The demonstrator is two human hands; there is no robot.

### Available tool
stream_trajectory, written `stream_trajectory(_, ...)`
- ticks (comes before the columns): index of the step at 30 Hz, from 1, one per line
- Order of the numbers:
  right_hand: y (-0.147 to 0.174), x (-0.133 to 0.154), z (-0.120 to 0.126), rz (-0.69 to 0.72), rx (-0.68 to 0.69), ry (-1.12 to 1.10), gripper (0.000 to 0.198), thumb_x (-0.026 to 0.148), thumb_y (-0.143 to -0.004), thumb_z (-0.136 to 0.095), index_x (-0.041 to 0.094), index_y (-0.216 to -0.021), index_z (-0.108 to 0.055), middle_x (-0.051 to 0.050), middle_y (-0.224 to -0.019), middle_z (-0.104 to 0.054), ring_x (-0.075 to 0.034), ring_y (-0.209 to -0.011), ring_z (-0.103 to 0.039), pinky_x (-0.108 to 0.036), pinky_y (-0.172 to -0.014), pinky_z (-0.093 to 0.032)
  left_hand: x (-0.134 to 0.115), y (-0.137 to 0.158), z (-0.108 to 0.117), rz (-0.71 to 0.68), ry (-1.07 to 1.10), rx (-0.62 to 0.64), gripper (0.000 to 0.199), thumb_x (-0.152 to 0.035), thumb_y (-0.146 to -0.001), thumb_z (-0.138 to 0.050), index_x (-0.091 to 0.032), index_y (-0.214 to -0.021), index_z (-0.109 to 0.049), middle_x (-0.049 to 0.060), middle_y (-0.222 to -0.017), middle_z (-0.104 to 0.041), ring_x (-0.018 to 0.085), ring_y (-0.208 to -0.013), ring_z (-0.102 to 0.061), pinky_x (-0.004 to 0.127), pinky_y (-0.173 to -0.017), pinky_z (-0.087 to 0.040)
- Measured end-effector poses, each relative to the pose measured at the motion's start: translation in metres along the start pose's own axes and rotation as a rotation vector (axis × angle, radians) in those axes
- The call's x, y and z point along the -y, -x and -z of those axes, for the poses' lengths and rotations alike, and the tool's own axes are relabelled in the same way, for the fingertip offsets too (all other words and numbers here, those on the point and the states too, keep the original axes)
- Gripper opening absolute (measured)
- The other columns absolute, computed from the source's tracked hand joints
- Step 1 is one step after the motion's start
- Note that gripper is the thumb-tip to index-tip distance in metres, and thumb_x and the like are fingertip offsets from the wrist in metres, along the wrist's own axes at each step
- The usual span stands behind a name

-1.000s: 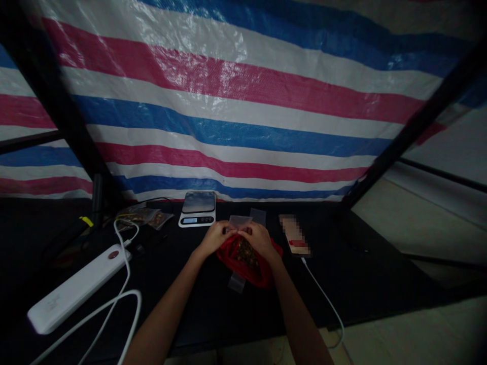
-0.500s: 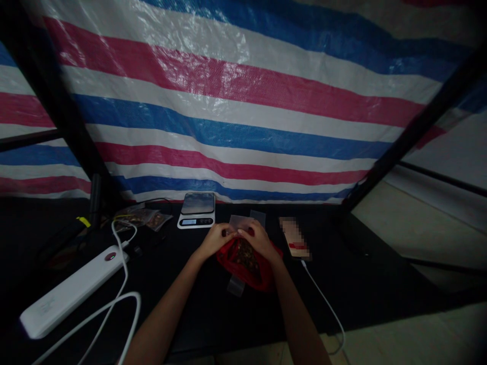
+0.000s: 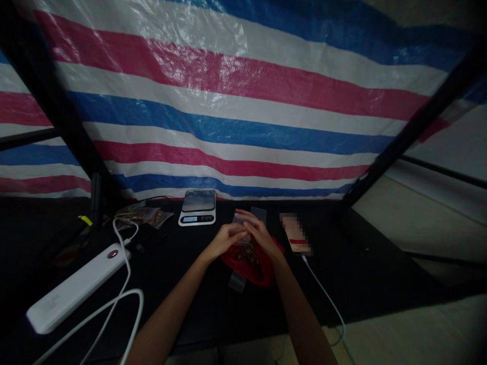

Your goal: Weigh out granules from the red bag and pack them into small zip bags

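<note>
Left hand: seen from the head camera, a bare left hand (image 3: 225,239) pinches a small, clear plastic bag (image 3: 239,218) between thumb and fingers.
Right hand: a bare right hand (image 3: 259,234) stretches its fingers across the same bag; whether it grips is hidden.
Clear bag: held above an open red pouch (image 3: 266,276) of small brown pieces (image 3: 247,256).
Black desk (image 3: 353,284): a white digital scale (image 3: 198,219) stands beyond the left hand; a slim, tan-screened phone (image 3: 294,234) lies to the right.
Far left: a white, oblong power bank (image 3: 76,290) with a white cable (image 3: 126,271).
Backdrop: a red, white and blue striped plastic sheet (image 3: 236,126).
</note>
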State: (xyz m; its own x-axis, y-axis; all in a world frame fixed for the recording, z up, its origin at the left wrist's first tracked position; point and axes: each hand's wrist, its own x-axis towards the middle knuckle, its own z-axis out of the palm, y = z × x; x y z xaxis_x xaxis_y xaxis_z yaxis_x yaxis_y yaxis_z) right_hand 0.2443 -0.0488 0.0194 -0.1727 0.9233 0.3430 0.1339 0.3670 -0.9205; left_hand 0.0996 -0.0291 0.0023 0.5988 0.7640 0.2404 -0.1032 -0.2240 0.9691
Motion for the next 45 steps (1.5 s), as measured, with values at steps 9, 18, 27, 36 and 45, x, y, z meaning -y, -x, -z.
stream_trajectory(9,0.0,-0.011,-0.011,-0.12,-0.041,-0.015,0.031,0.04,-0.075,-0.052,0.021,-0.096,-0.065,-0.004,-0.101,-0.065,-0.021,-0.095,-0.058,-0.037,-0.085,-0.044,0.009,-0.001,-0.006,0.106,0.135,-0.077,0.04,-0.04,-0.071,-0.057,-0.008,-0.095,-0.058,0.006,-0.076,-0.066,0.015,-0.066,-0.061,0.029,-0.064,-0.051)
stream_trajectory(18,0.0,-0.012,-0.016,-0.079,-0.117,-0.012,0.027,0.032,-0.075,-0.052,0.02,-0.094,-0.066,-0.004,-0.099,-0.066,-0.021,-0.09,-0.061,-0.037,-0.081,-0.047,0.007,-0.002,-0.005,0.057,0.057,-0.132,0.033,-0.04,-0.068,-0.06,-0.008,-0.078,-0.061,0.002,-0.064,-0.062,0.012,-0.058,-0.057,0.024,-0.058,-0.048)
stream_trajectory(27,0.001,-0.014,-0.018,-0.055,-0.208,0.097,0.023,0.03,-0.073,-0.054,0.019,-0.087,-0.068,-0.005,-0.091,-0.068,-0.023,-0.084,-0.063,-0.038,-0.078,-0.048,0.004,-0.001,-0.006,0.045,0.055,-0.162,0.031,-0.039,-0.068,-0.06,-0.008,-0.07,-0.061,0.001,-0.059,-0.06,0.01,-0.054,-0.054,0.021,-0.055,-0.043)
stream_trajectory(36,0.001,-0.016,-0.017,-0.04,-0.188,0.116,0.024,0.031,-0.073,-0.053,0.021,-0.088,-0.068,-0.004,-0.092,-0.068,-0.023,-0.087,-0.062,-0.039,-0.08,-0.047,0.0,0.001,-0.009,0.127,0.153,-0.119,0.033,-0.043,-0.068,-0.058,-0.01,-0.068,-0.057,-0.001,-0.051,-0.056,0.008,-0.041,-0.051,0.018,-0.042,-0.042)
stream_trajectory(45,0.002,-0.018,-0.02,-0.048,-0.201,0.117,0.026,0.031,-0.075,-0.05,0.02,-0.09,-0.068,-0.004,-0.091,-0.068,-0.022,-0.085,-0.062,-0.036,-0.078,-0.048,0.012,-0.001,-0.005,0.025,0.063,-0.151,0.032,-0.041,-0.072,-0.056,-0.01,-0.063,-0.059,0.0,-0.051,-0.056,0.008,-0.045,-0.05,0.018,-0.046,-0.039)
